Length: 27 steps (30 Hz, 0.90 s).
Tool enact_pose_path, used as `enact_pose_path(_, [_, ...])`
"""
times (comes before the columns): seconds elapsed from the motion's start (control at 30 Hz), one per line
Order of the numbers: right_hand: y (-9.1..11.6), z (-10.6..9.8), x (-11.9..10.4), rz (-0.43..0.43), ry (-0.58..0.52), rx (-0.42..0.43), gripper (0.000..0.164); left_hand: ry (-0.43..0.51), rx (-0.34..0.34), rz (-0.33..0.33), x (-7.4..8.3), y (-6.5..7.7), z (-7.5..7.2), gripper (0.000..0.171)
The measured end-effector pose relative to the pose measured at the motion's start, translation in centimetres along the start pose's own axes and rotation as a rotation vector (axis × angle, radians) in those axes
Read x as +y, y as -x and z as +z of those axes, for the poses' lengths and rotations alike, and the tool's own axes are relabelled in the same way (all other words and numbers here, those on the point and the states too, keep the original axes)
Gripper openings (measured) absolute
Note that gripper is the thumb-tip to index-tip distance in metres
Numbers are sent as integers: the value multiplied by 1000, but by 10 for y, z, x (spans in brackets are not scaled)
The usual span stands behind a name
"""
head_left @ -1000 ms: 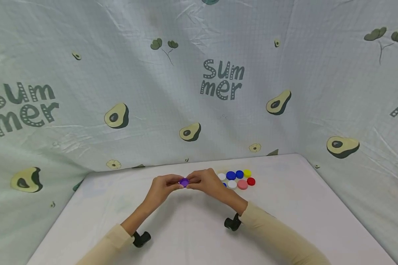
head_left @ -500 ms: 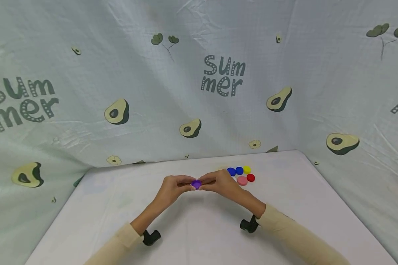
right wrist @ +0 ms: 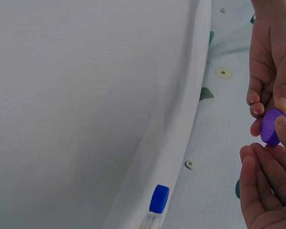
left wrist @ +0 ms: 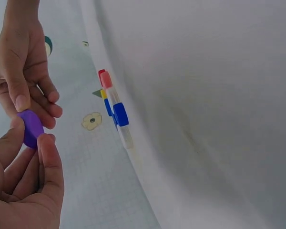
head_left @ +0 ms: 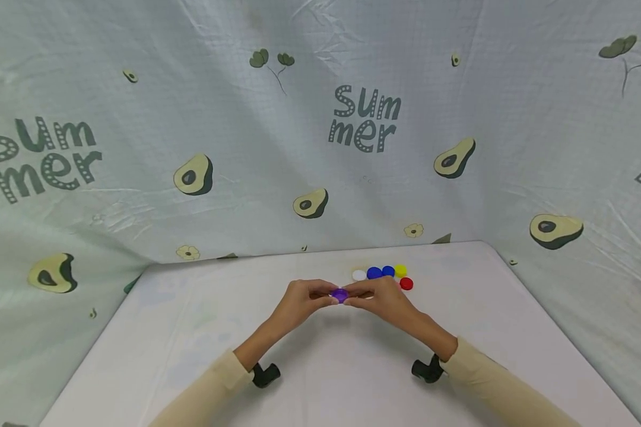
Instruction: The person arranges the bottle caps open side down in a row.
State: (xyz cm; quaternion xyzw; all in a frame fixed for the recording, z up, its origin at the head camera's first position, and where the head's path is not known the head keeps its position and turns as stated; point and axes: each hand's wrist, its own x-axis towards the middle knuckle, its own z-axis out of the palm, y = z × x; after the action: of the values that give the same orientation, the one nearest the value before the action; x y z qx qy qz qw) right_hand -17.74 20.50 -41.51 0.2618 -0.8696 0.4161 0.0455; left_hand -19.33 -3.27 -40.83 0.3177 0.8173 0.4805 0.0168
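A small round purple bottle cap [head_left: 339,295] is held up above the table, between both hands. My left hand [head_left: 301,301] pinches its left side between thumb and fingers. From the other side my right hand [head_left: 383,298] pinches it the same way. Seen from the left wrist, the purple cap [left wrist: 32,129] stands on edge between the fingertips of the two hands. The right wrist view shows its flat purple face [right wrist: 272,126], with the right thumb over one edge.
Beyond the right hand, a group of caps lies on the white table [head_left: 235,356]: a white cap [head_left: 359,275], blue caps [head_left: 374,273], a yellow cap [head_left: 400,270] and a red cap [head_left: 406,283]. Others are partly hidden. A printed curtain [head_left: 246,148] stands behind.
Both hands have moved to the right with the purple cap between them. The right hand now covers the pink cap and parts of the nearer caps.
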Motion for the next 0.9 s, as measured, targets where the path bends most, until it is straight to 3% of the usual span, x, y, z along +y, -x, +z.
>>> enact_pose_path(0.17, [5,-5,4,-44,32,57,31,28,-7,-32,1,-9,7,26])
enact_pose_path(0.3, [7,-8,11,-128,49,138,33,58,-3,-61,1,-18,14,27])
enact_pose_path(0.47, [11,-14,18,-213,116,244,26,70,14,-52,4,-28,25,28])
enact_pose_path(0.63, [16,-19,23,-146,118,259,24,52,78,41,6,-33,33,24])
enact_pose_path(0.9, [22,-18,30,-24,-70,257,16,59,82,162,3,-38,45,25])
